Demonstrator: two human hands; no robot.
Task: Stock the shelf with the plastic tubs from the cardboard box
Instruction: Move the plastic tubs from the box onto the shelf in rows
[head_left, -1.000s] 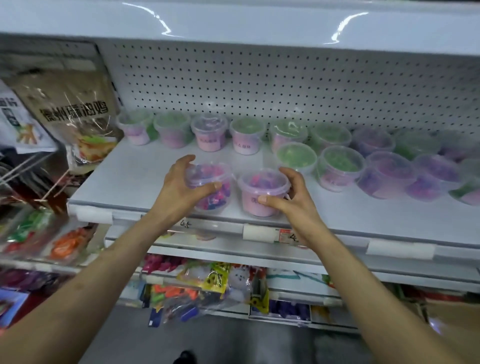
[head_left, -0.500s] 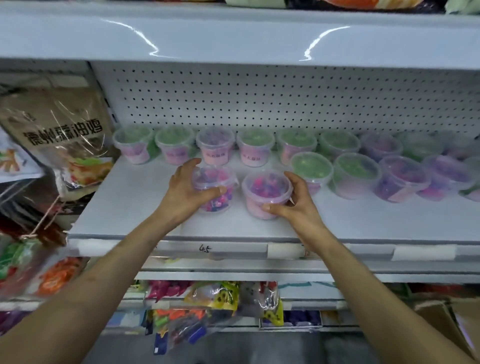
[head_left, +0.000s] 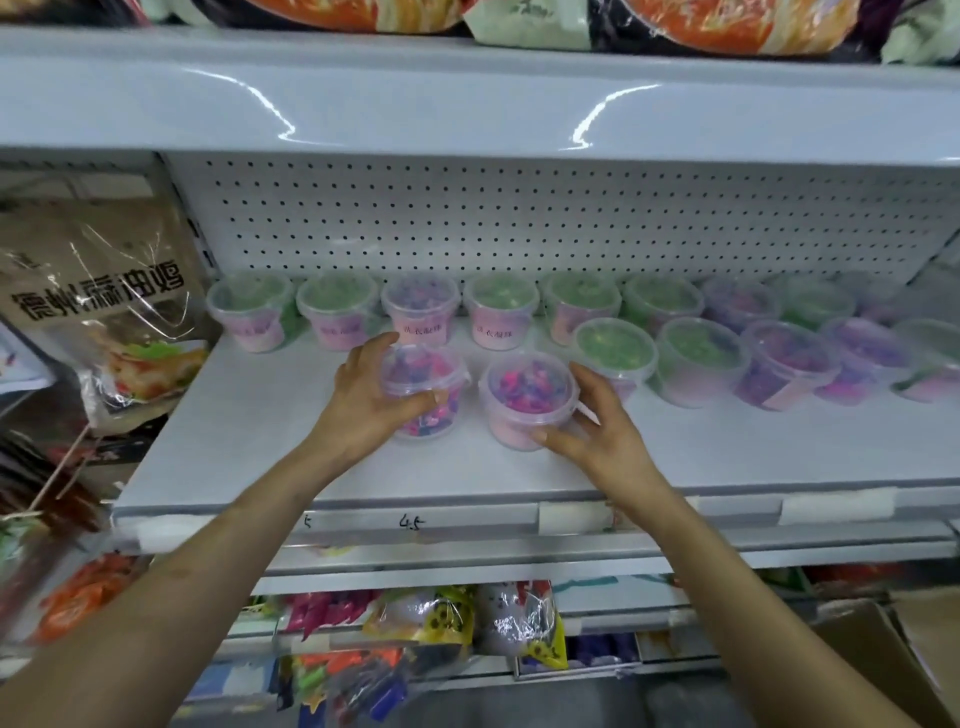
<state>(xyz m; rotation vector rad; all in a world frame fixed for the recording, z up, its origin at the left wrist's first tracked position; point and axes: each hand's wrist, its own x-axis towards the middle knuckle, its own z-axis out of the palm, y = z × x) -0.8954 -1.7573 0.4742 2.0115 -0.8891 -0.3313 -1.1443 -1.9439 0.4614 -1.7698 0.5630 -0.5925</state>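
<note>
Plastic tubs (head_left: 498, 312) with clear lids are recorded upright on the white shelf (head_left: 249, 447), set in a back row against the pegboard (head_left: 519, 223) and a 2nd, shorter row in front of it at the right. In the back row, counted from the left, tubs 1, 2, 4, 5 and 6 are seen to hold green pieces and tub 3 pink and purple pieces; pink labels are carried on their walls. Tubs further right are blurred, and only green or purple fill can be made out. 2 more tubs stand forward of the back row, near the shelf's middle and just apart from each other. The left tub (head_left: 431, 400) is gripped by the left hand (head_left: 358, 405), thumb across the front wall and fingers curled behind; mixed pink, blue and purple pieces are visible through its clear wall. The right tub (head_left: 524, 395) is held by the right hand (head_left: 602, 441), thumb at the front base and index finger against the right side; pink, purple and blue pieces show under its lid. A cardboard box (head_left: 893, 660) is partly in view at the lower right. A printed snack bag (head_left: 104, 312) hangs at the left, and wrapped packets (head_left: 431, 623) lie on the shelf below.
</note>
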